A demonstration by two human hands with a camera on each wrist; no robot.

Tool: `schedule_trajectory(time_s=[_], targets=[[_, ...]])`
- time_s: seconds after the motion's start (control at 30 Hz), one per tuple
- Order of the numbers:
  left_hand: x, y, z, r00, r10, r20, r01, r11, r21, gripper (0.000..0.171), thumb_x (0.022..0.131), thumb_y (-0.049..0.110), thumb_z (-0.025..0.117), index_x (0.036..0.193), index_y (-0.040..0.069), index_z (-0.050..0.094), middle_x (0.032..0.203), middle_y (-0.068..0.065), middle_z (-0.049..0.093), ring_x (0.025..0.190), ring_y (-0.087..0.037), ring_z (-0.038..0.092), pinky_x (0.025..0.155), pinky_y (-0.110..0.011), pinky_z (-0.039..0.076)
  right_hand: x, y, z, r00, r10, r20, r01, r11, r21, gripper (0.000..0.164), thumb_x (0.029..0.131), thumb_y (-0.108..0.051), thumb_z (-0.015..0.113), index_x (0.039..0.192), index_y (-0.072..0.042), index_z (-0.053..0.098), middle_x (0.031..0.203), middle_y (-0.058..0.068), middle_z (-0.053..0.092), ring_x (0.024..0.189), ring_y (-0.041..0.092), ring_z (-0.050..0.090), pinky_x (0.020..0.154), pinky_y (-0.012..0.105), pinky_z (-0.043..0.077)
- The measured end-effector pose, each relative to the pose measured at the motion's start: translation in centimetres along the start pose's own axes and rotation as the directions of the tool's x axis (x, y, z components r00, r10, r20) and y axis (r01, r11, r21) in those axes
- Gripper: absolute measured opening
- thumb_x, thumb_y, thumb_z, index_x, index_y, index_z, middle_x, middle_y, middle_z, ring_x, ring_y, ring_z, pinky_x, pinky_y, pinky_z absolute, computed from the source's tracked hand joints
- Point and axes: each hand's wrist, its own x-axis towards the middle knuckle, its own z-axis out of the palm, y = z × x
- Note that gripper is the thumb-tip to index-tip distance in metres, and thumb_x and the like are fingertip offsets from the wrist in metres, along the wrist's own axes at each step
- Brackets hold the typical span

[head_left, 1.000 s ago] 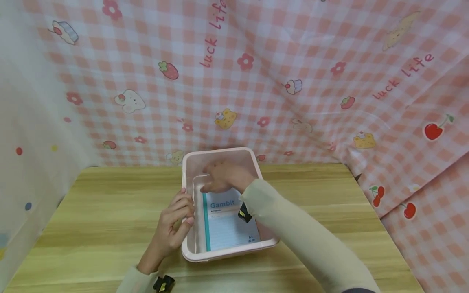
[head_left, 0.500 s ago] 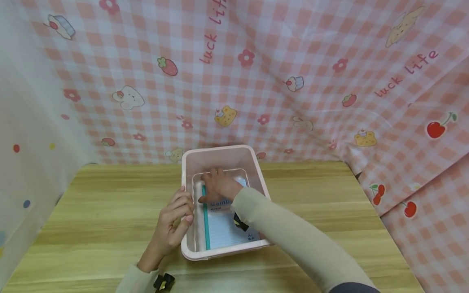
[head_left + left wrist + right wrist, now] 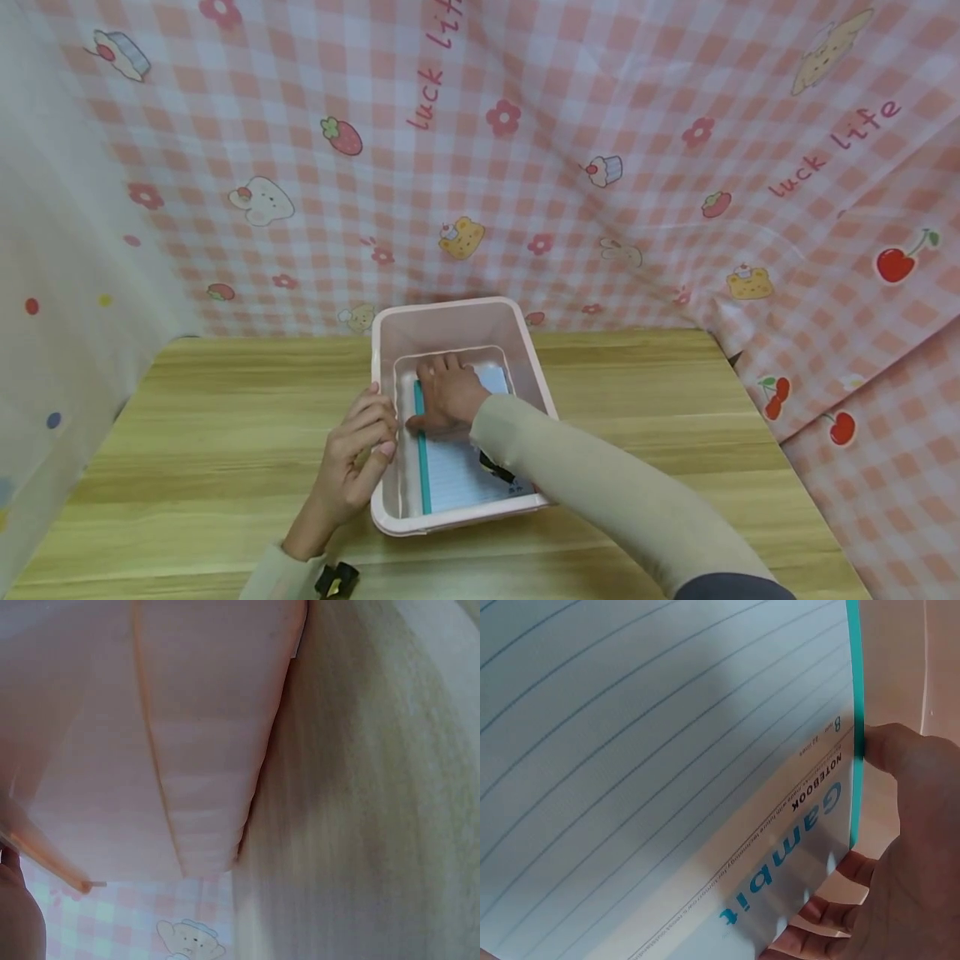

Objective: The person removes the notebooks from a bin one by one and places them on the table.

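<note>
Notebook (image 3: pixel 453 475) gripped in tub (image 3: pixel 450 306)

Head view: the tub is gripped at nine o'clock by the left hand (image 3: pixel 352 457), the notebook at its eleven by the right hand (image 3: pixel 447 398). Left wrist: rim (image 3: pixel 56 868) held at eight. Right wrist: spine (image 3: pixel 858 682) touched by thumb (image 3: pixel 894 747) at three.

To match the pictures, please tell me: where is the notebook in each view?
Head: notebook in the pink bin, below centre, partly under the right hand.
Left wrist: not visible.
Right wrist: fills left and centre, teal edge at right.
Shared landmark: the bin, upper left in left wrist, right side in right wrist.
</note>
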Motion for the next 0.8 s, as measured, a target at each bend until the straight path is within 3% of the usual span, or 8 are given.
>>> schedule_trajectory(time_s=[0.23, 0.43, 0.6, 0.8], targets=[[0.0, 0.0, -0.1, 1.0, -0.01, -0.003, 0.01, 1.0, -0.005, 0.024, 0.078, -0.01, 0.052, 0.067, 0.011, 0.05, 0.079, -0.006, 0.056, 0.094, -0.026, 0.053, 0.123, -0.042, 0.028, -0.4, -0.6, -0.2, 1.0, 0.002, 0.003, -0.002, 0.998, -0.065, 0.085, 0.092, -0.072, 0.051, 0.152, -0.015, 0.034, 0.15, 0.011, 0.043, 0.134, 0.027, 0.044, 0.103, 0.04, 0.05], [-0.1, 0.1, -0.1, 1.0, -0.018, -0.004, 0.018, 1.0, -0.009, 0.024, 0.077, -0.01, 0.051, 0.067, 0.011, 0.05, 0.079, -0.006, 0.056, 0.095, -0.027, 0.053, 0.122, -0.042, 0.028, -0.7, -0.8, -0.6, 0.999, -0.014, -0.042, 0.01, 0.995, -0.097, 0.081, 0.091, -0.07, 0.055, 0.146, -0.012, 0.039, 0.144, 0.011, 0.048, 0.131, 0.026, 0.048, 0.107, 0.038, 0.047], [0.0, 0.1, -0.2, 1.0, -0.017, -0.003, 0.017, 1.0, -0.011, 0.025, 0.079, -0.01, 0.051, 0.067, 0.012, 0.05, 0.079, -0.006, 0.056, 0.097, -0.025, 0.053, 0.123, -0.042, 0.027, -0.3, -0.7, -1.2, 0.998, -0.045, -0.048, 0.037, 0.989, -0.142, 0.088, 0.09, -0.076, 0.051, 0.147, -0.011, 0.036, 0.144, 0.01, 0.05, 0.131, 0.023, 0.051, 0.109, 0.037, 0.046], [0.1, 0.1, -0.1, 1.0, 0.0, 0.004, 0.0, 1.0, -0.023, 0.025, 0.081, -0.009, 0.051, 0.067, 0.012, 0.049, 0.079, -0.006, 0.055, 0.095, -0.025, 0.052, 0.123, -0.043, 0.028, 0.2, -0.4, -1.5, 0.999, -0.039, -0.032, 0.034, 0.99, -0.136, 0.085, 0.087, -0.081, 0.049, 0.14, -0.014, 0.036, 0.134, 0.008, 0.057, 0.125, 0.022, 0.056, 0.102, 0.036, 0.051]])
